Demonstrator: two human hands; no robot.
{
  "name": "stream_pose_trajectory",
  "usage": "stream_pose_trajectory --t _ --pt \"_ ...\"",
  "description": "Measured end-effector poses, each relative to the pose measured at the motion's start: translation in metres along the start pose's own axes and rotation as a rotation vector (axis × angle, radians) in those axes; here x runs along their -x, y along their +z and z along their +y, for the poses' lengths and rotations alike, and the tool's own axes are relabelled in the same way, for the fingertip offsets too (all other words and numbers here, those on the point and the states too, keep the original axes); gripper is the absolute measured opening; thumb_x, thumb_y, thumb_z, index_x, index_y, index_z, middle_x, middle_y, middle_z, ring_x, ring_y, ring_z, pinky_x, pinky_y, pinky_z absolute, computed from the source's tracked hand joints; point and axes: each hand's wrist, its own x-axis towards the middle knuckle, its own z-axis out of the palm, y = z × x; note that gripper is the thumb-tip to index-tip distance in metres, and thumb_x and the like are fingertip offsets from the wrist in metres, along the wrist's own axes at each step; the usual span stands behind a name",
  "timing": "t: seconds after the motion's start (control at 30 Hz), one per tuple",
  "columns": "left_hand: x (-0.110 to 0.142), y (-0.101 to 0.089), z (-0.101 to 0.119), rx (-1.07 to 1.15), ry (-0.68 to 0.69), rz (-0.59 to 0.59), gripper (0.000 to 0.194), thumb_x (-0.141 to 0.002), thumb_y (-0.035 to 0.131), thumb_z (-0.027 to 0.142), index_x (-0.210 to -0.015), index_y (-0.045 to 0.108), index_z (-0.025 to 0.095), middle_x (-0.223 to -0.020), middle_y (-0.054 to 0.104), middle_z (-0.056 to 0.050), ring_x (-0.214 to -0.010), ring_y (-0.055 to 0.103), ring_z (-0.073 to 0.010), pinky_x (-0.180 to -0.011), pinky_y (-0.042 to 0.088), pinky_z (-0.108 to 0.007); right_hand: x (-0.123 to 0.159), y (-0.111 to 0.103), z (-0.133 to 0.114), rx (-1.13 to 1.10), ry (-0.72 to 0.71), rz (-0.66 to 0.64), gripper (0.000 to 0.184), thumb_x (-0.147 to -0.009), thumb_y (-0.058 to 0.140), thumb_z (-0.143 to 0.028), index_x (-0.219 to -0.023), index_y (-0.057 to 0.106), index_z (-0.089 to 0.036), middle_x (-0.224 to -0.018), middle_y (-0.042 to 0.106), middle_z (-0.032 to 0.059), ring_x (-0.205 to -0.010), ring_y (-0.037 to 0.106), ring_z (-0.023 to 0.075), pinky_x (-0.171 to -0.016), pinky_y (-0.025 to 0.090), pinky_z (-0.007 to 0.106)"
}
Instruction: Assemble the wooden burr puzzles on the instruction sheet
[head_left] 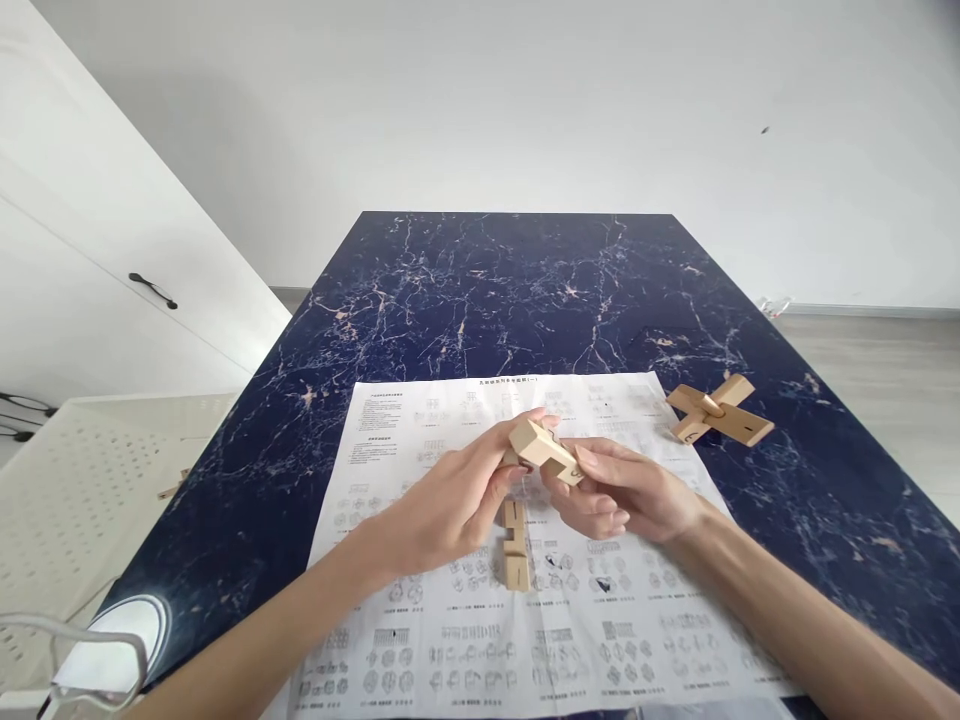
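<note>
Above the paper, my left hand [469, 485] and my right hand [619, 485] meet around notched wooden puzzle pieces [546, 450]. My left fingers grip the left end, while my right thumb and fingers pinch the right end, where a dark printed mark shows. Fingers hide part of the wood, so I cannot tell exactly how many pieces are joined. Just below my hands, a separate notched wooden puzzle piece [516, 572] lies on the printed instruction sheet [345, 570], which carries small diagrams and text.
A cross-shaped wooden assembly [721, 410] rests at the sheet's upper right corner, on the dark blue marbled table [480, 300]. A round white object with a cable [124, 640] is at the lower left. A white cabinet [112, 230] stands to the left, with a wall behind.
</note>
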Motion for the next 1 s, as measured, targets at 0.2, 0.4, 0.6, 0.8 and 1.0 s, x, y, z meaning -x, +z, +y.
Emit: stream_pose_trajectory --t 0.2,0.4,0.6,0.8,1.0 --pt "0.0 -0.003 0.002 -0.034 -0.004 -0.041 0.046 -0.116 0.039 0.031 -0.161 0.042 0.026 -0.141 0.069 -0.014 -0.108 0.075 -0.0259 -0.093 0.063 -0.039 -0.003 0.001 0.004 -0.09 -0.017 -0.164 0.046 -0.113 0.052 -0.046 -0.077 0.053 -0.018 -0.059 0.034 -0.0099 -0.04 0.023 0.0043 -0.037 0.021 0.019" --pt "-0.001 -0.003 0.0 0.003 -0.018 -0.039 0.042 -0.116 0.04 0.037 -0.155 0.048 0.023 -0.121 0.076 -0.012 -0.105 0.076 -0.0264 -0.091 0.062 -0.038 -0.004 0.002 0.006 -0.174 -0.022 -0.3 0.046 -0.116 0.044 -0.046 -0.081 0.055 -0.018 -0.058 0.033 -0.0115 -0.035 0.021 0.0028 -0.032 0.021 0.016" --pt "-0.005 -0.008 -0.01 -0.043 -0.105 0.109 0.043 -0.116 0.043 0.04 -0.155 0.046 0.023 -0.135 0.075 -0.014 -0.12 0.075 -0.0294 -0.098 0.061 -0.042 0.007 0.01 0.01 0.023 -0.011 -0.134 0.025 -0.105 0.071 -0.04 -0.109 0.069 -0.016 -0.061 0.043 -0.0106 -0.041 0.03 0.0038 -0.039 0.028 0.016" --pt "-0.004 -0.006 -0.026 -0.563 0.023 0.063 0.046 -0.113 0.043 0.017 -0.158 0.044 0.021 -0.151 0.067 -0.014 -0.14 0.064 -0.0297 -0.118 0.052 -0.056 0.001 0.005 0.003 0.008 -0.281 0.12 0.029 -0.108 0.064 -0.046 -0.097 0.071 -0.019 -0.064 0.033 -0.0092 -0.047 0.025 0.0069 -0.045 0.031 0.019" --pt "-0.003 -0.011 -0.014 -0.514 0.294 -0.01 0.052 -0.092 0.049 -0.003 -0.133 0.068 0.023 -0.151 0.068 -0.007 -0.153 0.049 -0.0256 -0.126 0.044 -0.053 -0.001 0.005 -0.005 -0.088 -0.331 0.335 0.03 -0.104 0.07 -0.044 -0.091 0.073 -0.017 -0.067 0.031 -0.0082 -0.051 0.018 0.0076 -0.047 0.031 0.019"
